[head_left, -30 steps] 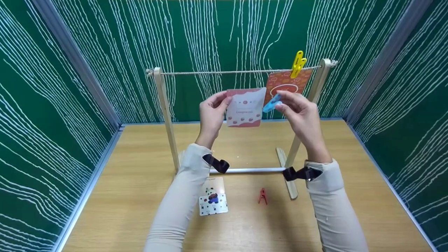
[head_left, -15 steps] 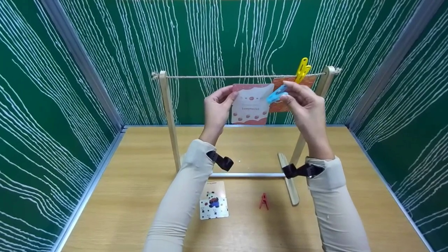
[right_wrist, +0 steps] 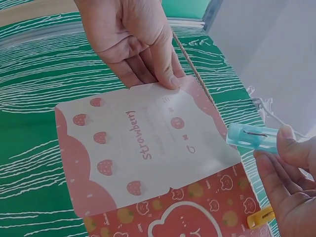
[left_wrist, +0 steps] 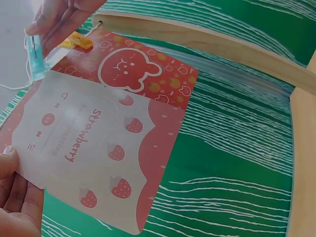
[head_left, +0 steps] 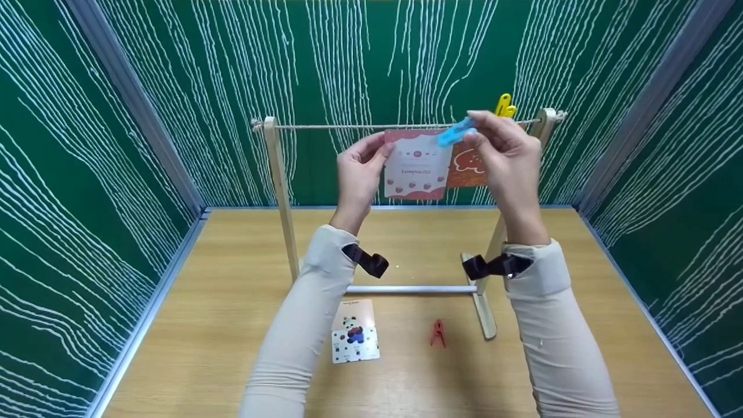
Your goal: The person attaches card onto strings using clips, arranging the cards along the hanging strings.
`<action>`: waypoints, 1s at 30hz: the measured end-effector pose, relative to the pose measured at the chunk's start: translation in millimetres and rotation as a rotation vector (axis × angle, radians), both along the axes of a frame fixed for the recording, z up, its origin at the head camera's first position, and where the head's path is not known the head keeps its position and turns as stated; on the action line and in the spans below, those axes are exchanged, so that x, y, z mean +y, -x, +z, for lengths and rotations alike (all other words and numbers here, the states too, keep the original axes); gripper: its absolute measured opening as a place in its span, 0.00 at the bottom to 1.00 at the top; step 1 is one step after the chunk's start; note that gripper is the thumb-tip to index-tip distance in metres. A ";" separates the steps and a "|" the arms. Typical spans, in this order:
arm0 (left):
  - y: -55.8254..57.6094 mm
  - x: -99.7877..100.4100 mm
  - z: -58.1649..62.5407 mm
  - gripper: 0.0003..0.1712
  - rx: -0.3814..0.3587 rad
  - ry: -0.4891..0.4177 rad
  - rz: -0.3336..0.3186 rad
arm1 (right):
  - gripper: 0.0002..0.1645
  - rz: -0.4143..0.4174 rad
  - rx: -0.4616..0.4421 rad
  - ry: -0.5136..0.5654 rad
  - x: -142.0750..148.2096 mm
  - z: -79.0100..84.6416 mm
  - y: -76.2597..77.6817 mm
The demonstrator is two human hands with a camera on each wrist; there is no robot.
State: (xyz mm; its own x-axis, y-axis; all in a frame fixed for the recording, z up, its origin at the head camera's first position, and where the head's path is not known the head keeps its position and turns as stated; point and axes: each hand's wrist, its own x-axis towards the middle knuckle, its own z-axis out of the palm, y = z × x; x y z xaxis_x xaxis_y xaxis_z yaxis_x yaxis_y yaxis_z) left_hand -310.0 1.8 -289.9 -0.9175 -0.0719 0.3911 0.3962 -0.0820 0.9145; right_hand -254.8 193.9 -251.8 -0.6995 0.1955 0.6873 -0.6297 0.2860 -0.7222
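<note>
Head: the left hand (head_left: 361, 171) pinches the card (head_left: 415, 181), top edge near the rope (head_left: 348, 126); the right hand (head_left: 511, 159) pinches the blue peg (head_left: 454, 133). Left wrist: the card overlaps the orange card (left_wrist: 129, 69); best kept clear. Right wrist: peg nose near rope; squaring it should help.

Strawberry card (head_left: 415, 165) looks smooth, glossy ppr, blue peg (head_left: 454, 132) transl. plstc, cord (head_left: 348, 126) rough, post (head_left: 280, 191) matt wd.
</note>
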 end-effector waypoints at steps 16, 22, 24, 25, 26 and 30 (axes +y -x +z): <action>-0.2 1.6 2.9 0.18 0.015 0.003 0.002 | 0.16 -0.082 0.078 -0.021 -8.0 12.3 10.9; -1.6 1.9 4.0 0.17 0.010 0.008 0.013 | 0.16 -0.088 0.067 -0.050 -10.0 16.6 14.3; -1.9 2.0 3.9 0.17 0.013 0.008 0.013 | 0.16 -0.084 0.063 -0.053 -10.7 17.8 15.3; -2.0 2.0 3.7 0.17 0.014 0.007 0.012 | 0.16 -0.082 0.062 -0.055 -11.1 18.3 15.9; -2.3 2.0 3.7 0.17 0.016 0.005 0.011 | 0.16 -0.082 0.060 -0.059 -11.5 18.8 16.6; -2.1 2.2 3.4 0.17 0.017 -0.003 0.007 | 0.15 -0.091 0.051 -0.084 -14.2 20.3 19.0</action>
